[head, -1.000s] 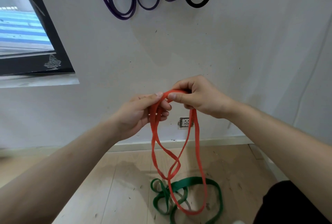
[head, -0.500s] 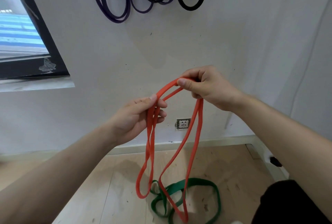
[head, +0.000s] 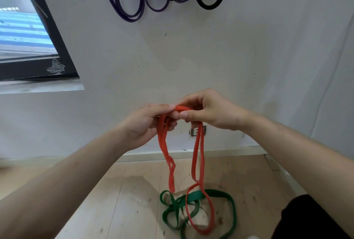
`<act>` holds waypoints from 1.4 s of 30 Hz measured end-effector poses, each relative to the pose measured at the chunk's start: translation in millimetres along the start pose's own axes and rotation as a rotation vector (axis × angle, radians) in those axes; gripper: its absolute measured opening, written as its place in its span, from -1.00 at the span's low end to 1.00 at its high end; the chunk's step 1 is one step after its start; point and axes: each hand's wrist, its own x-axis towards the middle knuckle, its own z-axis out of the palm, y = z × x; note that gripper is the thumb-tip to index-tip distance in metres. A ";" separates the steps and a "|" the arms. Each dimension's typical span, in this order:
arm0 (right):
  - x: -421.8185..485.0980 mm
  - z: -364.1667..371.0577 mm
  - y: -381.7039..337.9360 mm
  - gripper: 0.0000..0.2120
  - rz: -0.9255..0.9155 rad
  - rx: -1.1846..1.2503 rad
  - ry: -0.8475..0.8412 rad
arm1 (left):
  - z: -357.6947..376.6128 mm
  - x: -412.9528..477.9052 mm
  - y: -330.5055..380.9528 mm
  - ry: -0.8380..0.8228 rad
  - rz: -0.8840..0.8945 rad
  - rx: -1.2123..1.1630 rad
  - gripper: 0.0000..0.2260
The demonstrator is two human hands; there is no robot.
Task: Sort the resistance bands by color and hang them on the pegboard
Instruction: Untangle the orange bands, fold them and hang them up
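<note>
"Two hands on one band, is that right?"

"Yes. The left hand [head: 147,124] and the right hand [head: 208,112] meet in front of the white wall [head: 249,56], and both hold the top of the orange-red resistance band [head: 197,154]."

"How do the fingers lie?"

"The left fingers [head: 170,107] are curled round a bunch of strands, thumb on top. The right fingers [head: 183,114] pinch the band's top bend, thumb beneath and the others curled over it."

"And the rest of the band?"

"It hangs in two runs, one from each hand. The left run ends in a narrow loop just above the wooden floor [head: 124,200]. The right run drops to a wider loop that lies across the green resistance band [head: 193,195], which sits tangled on the floor near the skirting board [head: 229,150]. I cannot tell whether that tangle is one band or several."

"Anything hung up?"

"Purple resistance bands [head: 124,9] hang high on the wall, with black resistance bands [head: 210,3] to their right, some loops overlapping. Their tops are cut off by the picture's edge."

"What else?"

"A wall socket [head: 198,130] behind the right run, and a dark-framed window [head: 28,47] at the left."
</note>
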 end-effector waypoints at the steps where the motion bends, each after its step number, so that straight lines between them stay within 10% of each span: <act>1: 1.1 -1.1 0.9 -0.80 0.001 -0.075 0.008 | -1.2 -0.2 0.0 0.008 -0.008 0.014 -0.77; 13: 5.7 -1.9 8.2 -0.86 -0.018 -0.334 0.028 | -2.3 1.0 -2.3 -0.007 -0.050 -0.010 -0.78; 37: -5.5 -35.1 46.7 -0.78 0.263 0.193 0.071 | -58.5 4.4 -44.4 -0.032 -0.120 0.599 -0.88; 42: -7.8 -36.8 50.6 -0.78 0.274 0.036 0.064 | -60.9 12.8 -37.5 0.122 -0.082 0.081 -0.86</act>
